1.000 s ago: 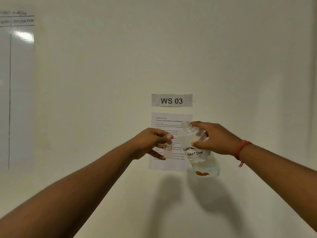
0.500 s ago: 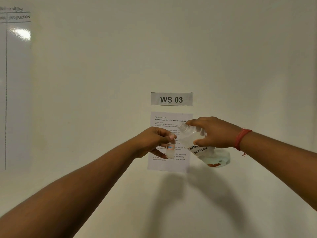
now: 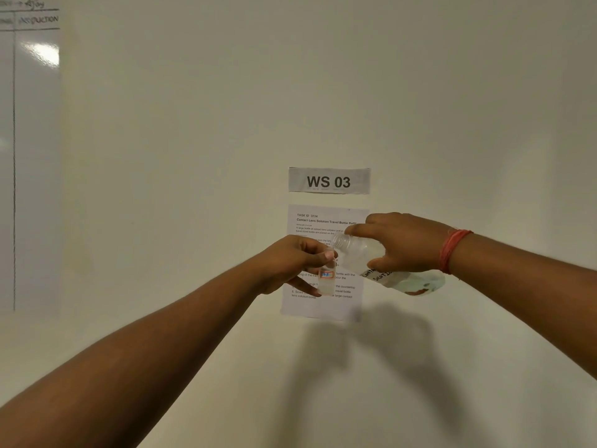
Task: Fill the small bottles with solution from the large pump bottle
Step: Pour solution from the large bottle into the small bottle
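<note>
My left hand [image 3: 292, 263] pinches a small clear bottle [image 3: 326, 281] with a red-framed label, held upright in the air before the wall. My right hand [image 3: 403, 242] grips the large clear bottle [image 3: 407, 279], hand-lettered label on its side, a little liquid near its base. The large bottle is tipped well over to the left, its uncapped threaded neck [image 3: 342, 242] just above and right of the small bottle's top. My thumb hides the small bottle's mouth. No pump is on the large bottle.
Behind my hands a printed instruction sheet [image 3: 323, 305] hangs on the cream wall under a "WS 03" sign [image 3: 329, 181]. A whiteboard [image 3: 29, 156] with ruled lines fills the far left. A red thread band [image 3: 452, 250] circles my right wrist.
My right hand has tipped the large bottle from near upright to nearly horizontal, bringing its neck down to the small bottle. My left hand has barely moved.
</note>
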`<state>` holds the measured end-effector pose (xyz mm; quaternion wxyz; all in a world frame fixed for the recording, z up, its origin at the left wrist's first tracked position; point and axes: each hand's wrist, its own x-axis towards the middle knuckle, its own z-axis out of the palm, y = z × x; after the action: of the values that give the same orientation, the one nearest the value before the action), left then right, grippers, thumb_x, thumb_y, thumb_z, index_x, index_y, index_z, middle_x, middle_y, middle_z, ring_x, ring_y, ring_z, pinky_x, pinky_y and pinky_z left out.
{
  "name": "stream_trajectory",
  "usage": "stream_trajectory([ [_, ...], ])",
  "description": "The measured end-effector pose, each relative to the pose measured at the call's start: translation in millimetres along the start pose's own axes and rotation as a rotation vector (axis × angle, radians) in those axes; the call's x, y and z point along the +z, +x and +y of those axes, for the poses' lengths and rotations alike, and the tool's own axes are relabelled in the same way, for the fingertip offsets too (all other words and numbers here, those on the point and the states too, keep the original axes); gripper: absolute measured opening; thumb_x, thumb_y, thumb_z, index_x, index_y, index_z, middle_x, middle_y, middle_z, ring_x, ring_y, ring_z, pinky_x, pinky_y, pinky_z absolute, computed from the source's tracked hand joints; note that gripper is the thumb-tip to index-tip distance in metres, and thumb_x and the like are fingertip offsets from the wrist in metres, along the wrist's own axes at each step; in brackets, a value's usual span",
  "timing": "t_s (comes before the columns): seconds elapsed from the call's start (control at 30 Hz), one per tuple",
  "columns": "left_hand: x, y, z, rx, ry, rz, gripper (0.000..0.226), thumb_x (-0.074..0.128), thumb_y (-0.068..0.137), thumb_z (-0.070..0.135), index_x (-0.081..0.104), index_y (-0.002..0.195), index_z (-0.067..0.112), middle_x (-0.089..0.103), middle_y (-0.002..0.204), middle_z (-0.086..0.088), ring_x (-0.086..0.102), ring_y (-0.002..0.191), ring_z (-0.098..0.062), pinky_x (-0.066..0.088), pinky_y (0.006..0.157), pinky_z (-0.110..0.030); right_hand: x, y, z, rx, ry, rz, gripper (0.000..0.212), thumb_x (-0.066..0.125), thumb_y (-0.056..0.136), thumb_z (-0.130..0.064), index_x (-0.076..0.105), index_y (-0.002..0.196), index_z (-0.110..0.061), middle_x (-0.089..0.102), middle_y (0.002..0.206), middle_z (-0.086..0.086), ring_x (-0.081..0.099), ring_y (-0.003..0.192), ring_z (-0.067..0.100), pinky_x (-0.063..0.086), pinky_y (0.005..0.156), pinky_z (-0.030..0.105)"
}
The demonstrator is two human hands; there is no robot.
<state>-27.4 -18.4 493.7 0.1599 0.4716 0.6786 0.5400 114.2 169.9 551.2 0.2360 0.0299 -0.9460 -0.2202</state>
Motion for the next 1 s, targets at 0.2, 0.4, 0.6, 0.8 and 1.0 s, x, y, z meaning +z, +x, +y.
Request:
stream_trajectory([
  [0.2, -1.2, -2.2, -1.2, -0.011, 0.001, 0.018, 0.027, 0.068, 0.097, 0.024, 0.072, 0.116, 0.004, 0.076, 0.113, -0.012, 0.073, 0.107, -0.030, 0.061, 0.084, -0.057, -0.7, 2.0, -3.2, -0.021, -0.033, 0.003, 0.072, 0.064, 0.087, -0.044, 0.028, 0.150, -0.037, 0.052, 0.130, -0.005, 0.054, 0.110, 0.017, 0.046, 0.089, 0.028],
  [0.4, -1.5, -3.0, -2.7, -0.005, 0.013, 0.011, 0.026, 0.068, 0.097, 0.025, 0.073, 0.116, 0.008, 0.076, 0.113, -0.010, 0.072, 0.107, -0.028, 0.062, 0.084, -0.056, 0.0, 3.6, -3.4, -0.036, -0.074, 0.005, 0.072, 0.064, 0.087, -0.044, 0.028, 0.150, -0.038, 0.052, 0.132, -0.004, 0.056, 0.110, 0.019, 0.049, 0.091, 0.033],
  [0.6, -0.3, -3.4, -5.8, 0.001, 0.014, 0.025, 0.025, 0.067, 0.098, 0.024, 0.073, 0.116, 0.008, 0.076, 0.113, -0.010, 0.073, 0.107, -0.026, 0.062, 0.084, -0.056, -0.7, 3.1, -4.0, -0.049, -0.105, 0.000, 0.071, 0.062, 0.088, -0.044, 0.027, 0.150, -0.040, 0.052, 0.127, -0.004, 0.057, 0.105, 0.019, 0.050, 0.088, 0.033],
  [0.8, 1.5, -4.4, -7.2, 0.001, 0.014, 0.020, 0.026, 0.067, 0.098, 0.024, 0.072, 0.117, 0.007, 0.076, 0.113, -0.009, 0.073, 0.107, -0.025, 0.063, 0.083, -0.054, -2.9, 1.7, -4.6, -0.061, -0.133, -0.011, 0.071, 0.061, 0.090, -0.043, 0.025, 0.151, -0.039, 0.050, 0.129, -0.004, 0.057, 0.103, 0.018, 0.049, 0.085, 0.030],
  [1.0, 2.7, -5.4, -8.1, -0.003, 0.013, 0.019, 0.025, 0.065, 0.099, 0.022, 0.072, 0.118, 0.008, 0.077, 0.113, -0.007, 0.074, 0.105, -0.023, 0.063, 0.083, -0.052, -3.0, -0.5, -2.2, -0.079, -0.161, -0.014, 0.071, 0.060, 0.090, -0.042, 0.025, 0.152, -0.038, 0.048, 0.133, -0.004, 0.058, 0.103, 0.019, 0.050, 0.084, 0.030],
])
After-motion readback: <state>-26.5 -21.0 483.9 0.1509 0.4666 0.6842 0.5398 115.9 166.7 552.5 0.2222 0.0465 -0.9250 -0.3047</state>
